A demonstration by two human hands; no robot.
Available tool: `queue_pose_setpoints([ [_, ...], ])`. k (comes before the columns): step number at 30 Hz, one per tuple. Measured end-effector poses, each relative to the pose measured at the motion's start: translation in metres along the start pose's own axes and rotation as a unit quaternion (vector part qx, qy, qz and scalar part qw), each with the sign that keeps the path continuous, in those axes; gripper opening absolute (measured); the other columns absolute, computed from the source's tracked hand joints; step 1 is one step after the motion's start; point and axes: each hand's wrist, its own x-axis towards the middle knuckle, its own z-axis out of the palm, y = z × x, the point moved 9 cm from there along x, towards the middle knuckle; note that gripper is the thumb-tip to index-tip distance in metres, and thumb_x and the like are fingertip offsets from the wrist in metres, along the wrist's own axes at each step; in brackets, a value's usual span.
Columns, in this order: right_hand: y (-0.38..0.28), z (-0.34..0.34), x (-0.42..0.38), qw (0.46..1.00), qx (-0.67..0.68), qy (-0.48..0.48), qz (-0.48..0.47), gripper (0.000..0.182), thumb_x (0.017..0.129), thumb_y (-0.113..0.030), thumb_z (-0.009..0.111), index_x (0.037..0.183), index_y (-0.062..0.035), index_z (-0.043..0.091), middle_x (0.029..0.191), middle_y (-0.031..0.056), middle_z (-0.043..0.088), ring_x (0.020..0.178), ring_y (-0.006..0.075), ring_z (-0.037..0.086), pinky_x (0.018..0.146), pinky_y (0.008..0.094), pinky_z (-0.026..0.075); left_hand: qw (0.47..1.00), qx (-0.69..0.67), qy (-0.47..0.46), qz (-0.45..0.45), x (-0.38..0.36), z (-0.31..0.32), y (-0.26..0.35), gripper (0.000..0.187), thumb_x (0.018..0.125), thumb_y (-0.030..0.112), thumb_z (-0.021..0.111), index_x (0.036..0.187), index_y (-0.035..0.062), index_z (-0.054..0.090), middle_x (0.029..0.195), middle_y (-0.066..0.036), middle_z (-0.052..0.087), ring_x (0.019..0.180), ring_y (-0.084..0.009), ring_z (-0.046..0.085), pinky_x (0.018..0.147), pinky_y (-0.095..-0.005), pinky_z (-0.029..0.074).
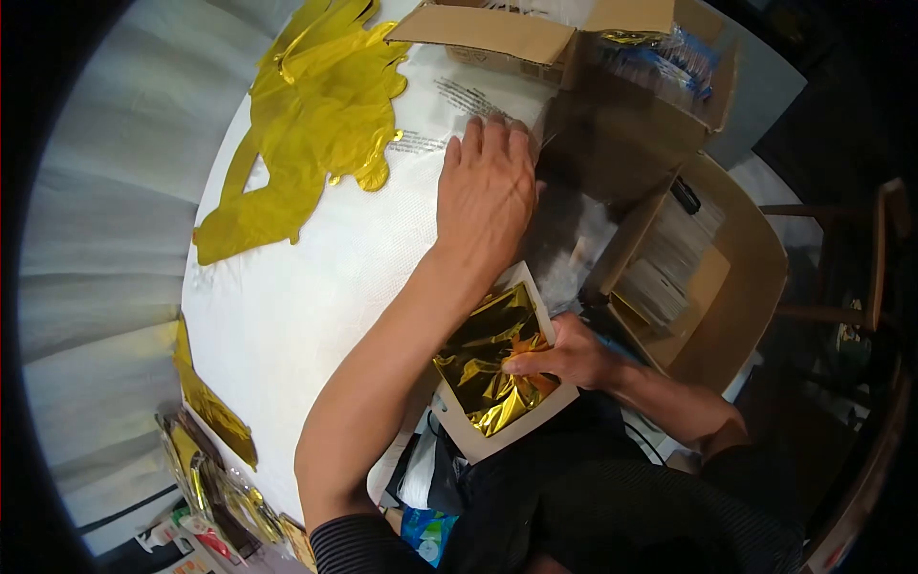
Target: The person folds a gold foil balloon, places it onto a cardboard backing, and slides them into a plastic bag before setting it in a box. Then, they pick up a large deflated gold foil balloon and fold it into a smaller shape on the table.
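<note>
My left hand (488, 187) lies with fingers stretched out on a clear printed plastic bag (459, 100) at the far part of the white table. Close to my body, my right hand (579, 356) grips a pale card (461, 423) by its right side. Folded shiny gold foil (488, 330) rests on that card, and my right thumb presses on it. A large flat gold foil balloon (296, 124) is spread to the left of my left hand.
Open cardboard boxes stand on the right: one holds blue and clear packets (669, 67), another a stack of clear-sleeved cards (660, 277). Another gold foil piece (215, 407) hangs over the table's left edge. A wooden chair (880, 258) is at far right.
</note>
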Motion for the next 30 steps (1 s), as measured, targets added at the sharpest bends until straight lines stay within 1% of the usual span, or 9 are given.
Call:
queue_pose_setpoints([
  [1,0.001,-0.001,0.000,1.000,-0.001,-0.003,0.003,0.037,0.089,-0.007,0.076,0.122,0.0042,0.065,0.116,0.0109,0.072,0.104,0.0146,0.066,0.095,0.0312,0.054,1.000,0.021,0.009,-0.003,0.008,0.001,-0.001,0.038,0.083,0.020,0.073,0.114,-0.0001,0.063,0.120,-0.019,0.062,0.120,-0.0370,0.058,0.094,-0.0473,0.052],
  [7,0.006,-0.006,-0.001,1.000,-0.018,-0.009,-0.015,0.046,0.090,-0.019,0.078,0.125,0.0057,0.062,0.118,0.0139,0.071,0.106,0.0176,0.067,0.096,0.0332,0.054,0.998,-0.024,0.031,-0.045,0.026,-0.007,-0.015,0.009,0.083,0.014,0.069,0.079,0.0068,0.070,0.086,-0.011,0.071,0.081,-0.0316,0.071,0.061,-0.0451,0.055],
  [11,0.010,-0.008,0.000,1.000,-0.028,-0.007,-0.007,0.045,0.089,-0.020,0.078,0.123,0.0063,0.063,0.117,0.0143,0.071,0.105,0.0172,0.067,0.094,0.0329,0.055,0.993,-0.069,0.033,-0.095,0.026,-0.029,-0.026,0.008,0.085,0.013,0.068,0.081,0.0063,0.072,0.082,-0.012,0.071,0.074,-0.0341,0.070,0.064,-0.0435,0.056],
  [13,0.007,-0.010,0.000,0.999,-0.044,-0.002,-0.015,0.045,0.089,-0.020,0.079,0.123,0.0066,0.063,0.117,0.0143,0.071,0.104,0.0169,0.067,0.093,0.0328,0.056,0.974,-0.160,0.140,-0.083,0.019,-0.062,-0.033,0.008,0.086,0.012,0.069,0.088,0.0076,0.075,0.085,-0.014,0.073,0.070,-0.0374,0.069,0.064,-0.0428,0.056],
  [18,0.007,-0.009,0.001,0.998,-0.063,-0.003,-0.032,0.046,0.088,-0.021,0.080,0.121,0.0060,0.064,0.115,0.0136,0.072,0.100,0.0164,0.068,0.090,0.0328,0.057,0.949,-0.207,0.218,-0.097,-0.017,-0.159,-0.071,0.009,0.089,0.003,0.074,0.097,0.0036,0.077,0.095,-0.009,0.078,0.081,-0.0159,0.074,0.072,-0.0277,0.059],
  [22,0.002,-0.001,-0.002,0.998,-0.060,0.031,0.015,0.033,0.087,-0.005,0.076,0.117,0.0047,0.067,0.108,0.0098,0.072,0.094,0.0141,0.066,0.084,0.0287,0.056,0.930,-0.191,0.268,-0.164,-0.072,-0.245,-0.122,0.011,0.093,0.001,0.071,0.103,-0.0014,0.077,0.100,-0.010,0.078,0.092,-0.0164,0.072,0.086,-0.0282,0.058],
  [24,0.005,-0.003,0.001,0.995,-0.096,0.026,0.023,0.034,0.086,-0.002,0.075,0.118,0.0053,0.067,0.109,0.0106,0.072,0.094,0.0150,0.067,0.084,0.0298,0.056,0.930,-0.092,0.253,-0.251,-0.104,-0.282,-0.130,0.015,0.096,0.010,0.071,0.104,-0.0010,0.076,0.099,-0.012,0.077,0.087,-0.0178,0.074,0.080,-0.0284,0.059],
  [26,0.017,0.000,0.009,0.998,-0.045,0.032,-0.002,0.035,0.085,0.002,0.072,0.119,0.0049,0.066,0.111,0.0114,0.072,0.095,0.0173,0.069,0.086,0.0323,0.056,0.845,-0.203,0.221,-0.443,-0.162,-0.301,-0.163,0.027,0.099,0.022,0.068,0.110,-0.0023,0.073,0.098,-0.015,0.077,0.081,-0.0192,0.075,0.075,-0.0279,0.060],
  [30,0.022,0.007,0.014,0.997,-0.069,0.020,0.006,0.035,0.086,0.001,0.072,0.120,0.0036,0.066,0.112,0.0111,0.072,0.098,0.0182,0.069,0.087,0.0321,0.056,0.771,-0.321,0.197,-0.514,-0.236,-0.275,-0.189,0.039,0.102,0.021,0.062,0.126,-0.0105,0.062,0.111,-0.019,0.073,0.090,-0.0227,0.075,0.083,-0.0313,0.062],
])
